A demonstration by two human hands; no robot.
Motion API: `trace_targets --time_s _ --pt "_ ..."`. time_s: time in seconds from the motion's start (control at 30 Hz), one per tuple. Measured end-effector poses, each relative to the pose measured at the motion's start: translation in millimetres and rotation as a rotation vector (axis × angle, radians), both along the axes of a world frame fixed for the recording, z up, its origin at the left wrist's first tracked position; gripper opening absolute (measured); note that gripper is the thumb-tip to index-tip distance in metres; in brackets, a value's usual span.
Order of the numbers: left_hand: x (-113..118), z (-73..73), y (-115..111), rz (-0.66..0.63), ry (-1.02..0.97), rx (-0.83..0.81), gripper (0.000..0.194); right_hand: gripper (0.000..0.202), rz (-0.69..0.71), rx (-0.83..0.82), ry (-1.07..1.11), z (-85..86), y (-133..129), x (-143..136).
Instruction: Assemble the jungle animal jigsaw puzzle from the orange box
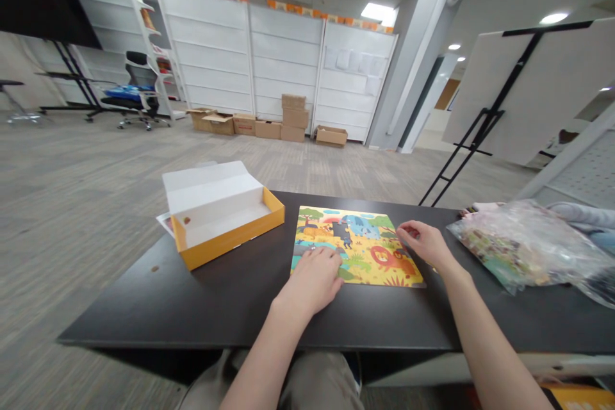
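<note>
A jigsaw puzzle (pixel 358 262) with a lion, an elephant and other animals lies flat on the black table. A dark gap (pixel 341 229) in the puzzle's upper middle shows the backing. My left hand (pixel 317 272) rests open on its lower left part, palm down with fingers stretched out. At the right edge, my right hand (pixel 423 242) hovers with its fingers curled and the thumb close to them. Whatever those fingers may hold is too small to make out. A small yellow bit (pixel 435 270) shows beside the right wrist, partly hidden.
Left of the puzzle, a yellow box (pixel 230 242) stands with its white lid raised. Clear plastic bags (pixel 528 243) with colourful contents lie on the table's right side. A board on a black easel (pixel 485 118) stands beyond. Cardboard boxes (pixel 294 118) line the far shelves.
</note>
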State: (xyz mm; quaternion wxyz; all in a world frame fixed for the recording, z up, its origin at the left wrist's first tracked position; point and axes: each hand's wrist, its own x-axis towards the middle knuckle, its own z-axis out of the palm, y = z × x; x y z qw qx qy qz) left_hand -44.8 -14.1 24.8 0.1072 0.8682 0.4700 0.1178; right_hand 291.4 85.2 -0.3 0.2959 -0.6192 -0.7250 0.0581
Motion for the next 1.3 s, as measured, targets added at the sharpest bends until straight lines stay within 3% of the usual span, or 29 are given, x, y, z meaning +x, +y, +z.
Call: trace_targets --time_s 0.13,0.37,0.53,0.8,1.03,1.17,1.3 --pt "-3 2.1 1 0.019 -0.008 -0.012 0.022 0.036 -0.139 0.033 -0.143 -7.0 -5 25" --pt "-8 3.0 -1 0.143 0.032 -0.006 0.035 0.046 -0.33 0.046 -0.279 -23.3 -64 72" --pt "-9 -1.5 -3 0.179 0.054 0.007 0.045 0.049 -0.243 -0.036 -0.236 -28.0 -82 80" --pt "-12 2.8 -9 0.173 0.098 -0.017 0.052 0.049 -0.084 -0.07 -0.252 -21.2 -75 80" --pt "-21 9.8 -17 0.166 0.122 -0.058 0.05 0.053 -0.062 -0.068 -0.235 -22.1 -77 83" --pt "-25 12.8 -15 0.162 0.124 -0.1 0.052 0.06 -0.051 -0.1 -0.121 -22.3 -78 86" --pt "-29 12.7 -13 0.157 0.093 -0.103 0.052 0.068 -0.066 -0.037 0.132 -14.6 -76 77"
